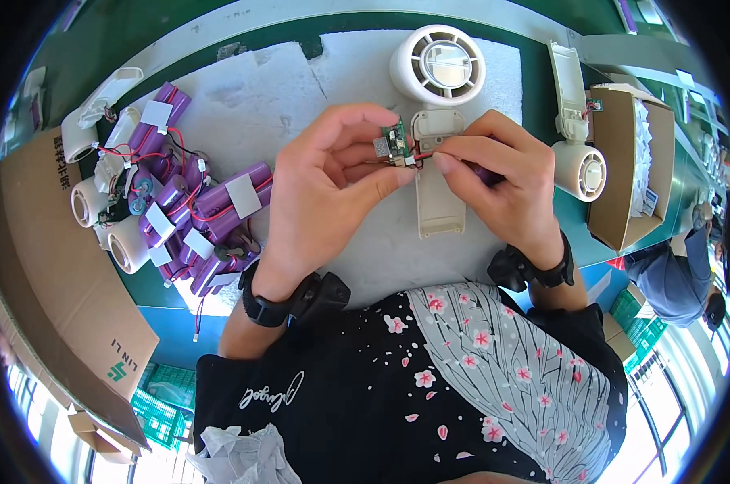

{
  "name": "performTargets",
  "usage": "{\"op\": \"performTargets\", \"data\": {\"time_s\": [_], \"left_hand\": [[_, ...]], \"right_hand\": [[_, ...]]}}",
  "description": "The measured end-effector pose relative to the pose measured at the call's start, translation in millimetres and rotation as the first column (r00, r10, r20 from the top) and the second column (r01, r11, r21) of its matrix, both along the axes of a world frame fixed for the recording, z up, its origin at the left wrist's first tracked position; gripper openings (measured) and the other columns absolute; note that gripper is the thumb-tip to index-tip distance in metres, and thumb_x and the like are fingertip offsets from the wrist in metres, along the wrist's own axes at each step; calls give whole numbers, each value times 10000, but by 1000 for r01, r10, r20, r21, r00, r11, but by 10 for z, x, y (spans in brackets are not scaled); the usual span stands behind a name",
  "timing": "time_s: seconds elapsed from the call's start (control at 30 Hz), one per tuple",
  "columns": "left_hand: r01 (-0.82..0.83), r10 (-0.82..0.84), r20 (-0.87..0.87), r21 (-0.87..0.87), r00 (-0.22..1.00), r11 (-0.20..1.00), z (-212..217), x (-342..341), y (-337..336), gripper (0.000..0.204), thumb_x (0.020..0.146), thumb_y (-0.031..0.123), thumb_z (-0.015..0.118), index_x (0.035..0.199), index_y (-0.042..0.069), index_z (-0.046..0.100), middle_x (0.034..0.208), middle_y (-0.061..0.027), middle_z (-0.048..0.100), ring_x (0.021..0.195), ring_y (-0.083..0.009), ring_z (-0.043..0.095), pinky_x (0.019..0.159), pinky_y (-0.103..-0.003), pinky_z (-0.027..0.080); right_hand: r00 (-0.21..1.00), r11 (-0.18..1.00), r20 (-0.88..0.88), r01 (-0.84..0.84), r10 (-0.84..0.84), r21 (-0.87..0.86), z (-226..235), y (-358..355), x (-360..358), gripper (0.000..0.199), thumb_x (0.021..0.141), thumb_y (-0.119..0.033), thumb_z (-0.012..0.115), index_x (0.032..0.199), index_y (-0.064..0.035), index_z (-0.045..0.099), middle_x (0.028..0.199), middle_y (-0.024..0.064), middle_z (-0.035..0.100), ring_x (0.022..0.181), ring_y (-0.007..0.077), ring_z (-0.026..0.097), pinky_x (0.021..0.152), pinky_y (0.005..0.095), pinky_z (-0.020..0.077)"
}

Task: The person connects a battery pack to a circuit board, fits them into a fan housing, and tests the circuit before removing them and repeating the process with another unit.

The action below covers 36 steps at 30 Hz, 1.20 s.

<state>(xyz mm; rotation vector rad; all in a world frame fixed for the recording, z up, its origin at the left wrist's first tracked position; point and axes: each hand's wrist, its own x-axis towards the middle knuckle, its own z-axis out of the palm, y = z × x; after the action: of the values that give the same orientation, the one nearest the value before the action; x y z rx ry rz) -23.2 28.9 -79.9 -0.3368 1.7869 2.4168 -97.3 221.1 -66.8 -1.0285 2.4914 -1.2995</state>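
My left hand (317, 181) is closed on a small green circuit board (396, 139), pinching it by its edges. Thumb and fingers of my right hand (510, 177) pinch a red wire (423, 156) at the board's white connector (408, 161). Part of a purple battery (488, 175) shows under the right fingers; most of it is hidden. Below both hands lies the open cream handle shell (441, 211) of a handheld fan, its round head (400, 74) pointing away from me.
Several purple battery packs (212, 202) with red and black wires are heaped at left, beside cream fan parts (129, 246) and a cardboard flap (66, 282). Another opened fan (579, 169) lies at right by a cardboard box (611, 165). A white foam sheet (341, 234) covers the worktop. Another person (671, 278) is far right.
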Motion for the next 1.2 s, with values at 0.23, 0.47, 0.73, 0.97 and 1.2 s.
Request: {"op": "performTargets", "data": {"time_s": [0.23, 0.47, 0.73, 0.97, 1.2], "left_hand": [[-35, 36, -43, 16, 998, 999, -42, 15, 15, 361, 799, -138, 681, 1135, -51, 581, 1076, -125, 658, 979, -181, 670, 873, -282, 570], [-45, 46, -32, 29, 998, 999, -51, 2, 25, 369, 796, -137, 685, 1138, -45, 583, 1076, -125, 662, 971, -180, 673, 862, -283, 570], [-61, 61, -32, 16, 998, 998, -49, 5, 37, 355, 797, -135, 683, 1123, -41, 577, 1055, -126, 669, 960, -176, 676, 855, -282, 570], [-57, 56, -82, -11, 995, 998, -54, 6, 45, 355, 798, -146, 676, 1126, -39, 590, 1050, -131, 672, 966, -180, 677, 862, -285, 572], [-55, 49, -122, -46, 991, 997, -77, 8, 46, 349, 803, -157, 664, 1129, -39, 623, 1061, -119, 672, 984, -186, 675, 881, -289, 569]], "right_hand": [[1000, 1000, 28, 9, -9, -16, 3, 3, -3, 121, 763, 3, 733, 882, -19, 722, 772, 51, 598, 602, 114, 543, 520, 228, 405], [1000, 1000, 18, 10, -9, -30, -5, 7, -5, 130, 760, 0, 739, 889, -18, 724, 775, 54, 597, 608, 116, 545, 518, 231, 404], [997, 1000, -82, -10, 9, -11, -21, 2, 11, 148, 741, 9, 752, 883, -21, 725, 774, 54, 596, 606, 126, 548, 514, 237, 408], [1000, 999, -17, -20, 20, -34, -9, 16, -11, 148, 735, 16, 749, 876, -21, 723, 770, 55, 596, 605, 132, 551, 510, 241, 410], [1000, 999, -10, -27, 27, -41, -15, 12, -10, 143, 736, 20, 745, 872, -19, 721, 765, 54, 595, 604, 133, 552, 509, 242, 411]]}}
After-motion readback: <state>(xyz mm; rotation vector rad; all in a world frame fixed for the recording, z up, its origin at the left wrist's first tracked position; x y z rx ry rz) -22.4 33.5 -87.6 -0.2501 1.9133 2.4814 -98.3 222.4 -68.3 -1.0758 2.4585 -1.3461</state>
